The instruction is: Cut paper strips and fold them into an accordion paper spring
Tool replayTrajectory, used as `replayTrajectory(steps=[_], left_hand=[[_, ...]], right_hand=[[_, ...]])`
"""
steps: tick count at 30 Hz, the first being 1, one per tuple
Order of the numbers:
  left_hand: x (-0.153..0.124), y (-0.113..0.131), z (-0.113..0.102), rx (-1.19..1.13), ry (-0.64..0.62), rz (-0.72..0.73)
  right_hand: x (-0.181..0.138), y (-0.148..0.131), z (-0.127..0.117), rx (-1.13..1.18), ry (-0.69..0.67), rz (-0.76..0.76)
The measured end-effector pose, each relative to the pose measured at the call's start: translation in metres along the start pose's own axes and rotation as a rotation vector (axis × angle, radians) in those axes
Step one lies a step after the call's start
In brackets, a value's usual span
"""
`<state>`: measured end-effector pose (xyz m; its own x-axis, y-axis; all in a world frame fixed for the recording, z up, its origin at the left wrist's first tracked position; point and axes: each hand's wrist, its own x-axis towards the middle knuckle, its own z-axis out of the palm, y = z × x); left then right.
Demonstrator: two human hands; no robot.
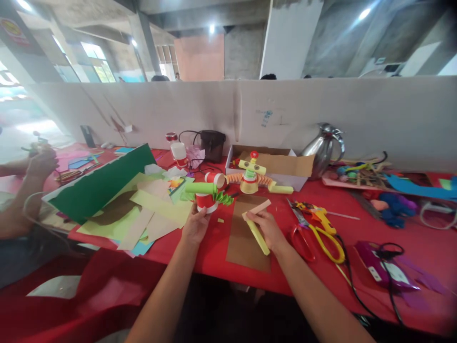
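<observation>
In my left hand (196, 224) is a red-and-white paper cup figure (206, 202), held near its base. A bright green paper roll (200, 188) lies across its top, and green accordion-folded paper (223, 198) sticks out to the right. My right hand (268, 229) pinches a folded yellow paper strip (260, 237) together with a pale peach strip (260, 206); whether the two are joined I cannot tell. Beneath that hand lies a brown card sheet (244, 245). Farther back stands a similar cup figure (249, 180) with a yellow head and orange folded arms.
Scissors (326, 244) and a yellow glue gun (321, 217) with a cord lie on the right, near a purple packet (385, 271). Paper sheets (150, 205) and a green board (103, 186) are left. Behind stand a box (285, 181) and metal jug (321, 152). Another person's hand (43, 164) shows far left.
</observation>
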<state>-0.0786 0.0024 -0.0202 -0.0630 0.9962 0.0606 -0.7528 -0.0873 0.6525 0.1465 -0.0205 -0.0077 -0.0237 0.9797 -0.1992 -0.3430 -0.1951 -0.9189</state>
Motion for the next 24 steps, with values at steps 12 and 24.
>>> replayTrajectory(steps=[12, 24], left_hand=[[-0.0022, 0.0007, 0.0006, -0.022, 0.020, -0.011], [-0.0056, -0.0012, 0.0062, 0.031, 0.033, 0.070]], right_hand=[[-0.0006, 0.0052, -0.0011, -0.019, -0.045, -0.003], [-0.0035, 0.0018, 0.0015, -0.017, -0.043, 0.024]])
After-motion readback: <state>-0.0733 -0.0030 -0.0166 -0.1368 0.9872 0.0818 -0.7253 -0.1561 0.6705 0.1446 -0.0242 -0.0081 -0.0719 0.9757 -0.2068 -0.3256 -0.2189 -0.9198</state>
